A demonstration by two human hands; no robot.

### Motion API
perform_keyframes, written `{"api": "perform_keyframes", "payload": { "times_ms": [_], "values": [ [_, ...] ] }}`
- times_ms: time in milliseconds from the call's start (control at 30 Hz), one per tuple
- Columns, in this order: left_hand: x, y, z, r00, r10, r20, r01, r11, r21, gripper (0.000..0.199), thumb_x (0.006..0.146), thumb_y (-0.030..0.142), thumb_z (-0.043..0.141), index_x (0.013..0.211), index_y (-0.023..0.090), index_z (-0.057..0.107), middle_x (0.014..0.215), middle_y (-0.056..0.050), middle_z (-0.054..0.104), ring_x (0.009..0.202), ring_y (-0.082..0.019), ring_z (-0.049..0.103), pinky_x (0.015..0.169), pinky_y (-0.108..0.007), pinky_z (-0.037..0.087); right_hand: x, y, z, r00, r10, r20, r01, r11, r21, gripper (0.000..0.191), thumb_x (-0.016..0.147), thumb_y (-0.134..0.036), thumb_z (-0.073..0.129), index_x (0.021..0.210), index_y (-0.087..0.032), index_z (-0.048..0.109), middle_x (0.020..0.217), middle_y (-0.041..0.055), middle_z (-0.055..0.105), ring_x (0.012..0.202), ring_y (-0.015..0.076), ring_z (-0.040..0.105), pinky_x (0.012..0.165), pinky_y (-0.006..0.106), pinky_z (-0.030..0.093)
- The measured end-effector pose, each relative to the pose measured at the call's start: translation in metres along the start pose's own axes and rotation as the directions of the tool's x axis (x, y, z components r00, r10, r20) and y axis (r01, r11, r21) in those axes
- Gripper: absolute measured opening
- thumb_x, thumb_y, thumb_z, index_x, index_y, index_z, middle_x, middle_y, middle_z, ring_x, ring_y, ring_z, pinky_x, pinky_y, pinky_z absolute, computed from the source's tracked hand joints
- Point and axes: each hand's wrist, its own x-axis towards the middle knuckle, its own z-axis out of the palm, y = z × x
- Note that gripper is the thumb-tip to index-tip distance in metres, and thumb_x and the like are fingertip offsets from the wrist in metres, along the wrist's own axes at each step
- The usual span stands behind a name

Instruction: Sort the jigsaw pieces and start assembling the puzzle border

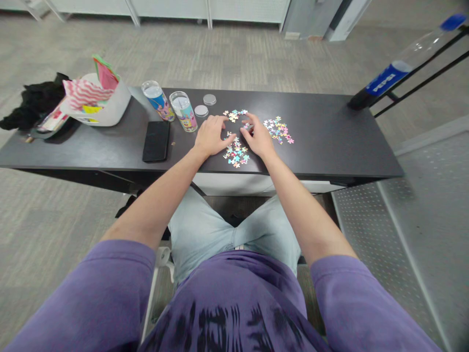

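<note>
Small colourful jigsaw pieces lie on the dark desk (322,132) in loose groups. One pile of jigsaw pieces (237,155) is near the front edge, between and just below my hands. A smaller cluster of jigsaw pieces (233,115) sits beyond my fingertips. To the right is a third pile of jigsaw pieces (279,129). My left hand (212,136) rests left of the near pile, thumb stretched away from the fingers and reaching its upper edge. My right hand (259,137) has thumb and fingers apart over a few pieces, which it partly hides.
Left of my hands stand two clear printed canisters (186,113), with two round lids (201,111) beside them and a black phone (156,142). Farther left are a white basket (117,105) of cloths and a black cloth bundle (40,100). A Pepsi bottle (388,80) leans at the right end.
</note>
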Motion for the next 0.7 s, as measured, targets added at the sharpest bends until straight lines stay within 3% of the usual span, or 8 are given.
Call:
{"api": "perform_keyframes", "payload": {
  "times_ms": [433,700],
  "values": [
    [0.001,-0.002,0.001,1.0,0.0,-0.003,0.0,1.0,-0.006,0.058,0.11,0.049,0.078,0.16,0.02,0.073,0.144,-0.019,0.084,0.147,-0.046,0.074,0.134,-0.064,0.06,-0.003,-0.008,-0.005,1.0,-0.014,0.01,0.014,1.0,0.003,0.073,0.117,-0.022,0.071,0.189,-0.024,0.062,0.176,0.0119,0.086,0.117,0.036,0.089,0.132,0.063,0.07],
    [0.001,-0.002,0.003,1.0,-0.003,-0.006,0.003,1.0,-0.004,0.059,0.11,0.05,0.078,0.161,0.019,0.074,0.144,-0.02,0.084,0.147,-0.047,0.074,0.135,-0.065,0.06,-0.006,-0.017,-0.009,0.999,-0.004,0.034,0.004,1.0,0.005,0.069,0.119,-0.021,0.075,0.187,-0.023,0.065,0.177,0.0105,0.085,0.116,0.0336,0.09,0.127,0.056,0.072]
  ]
}}
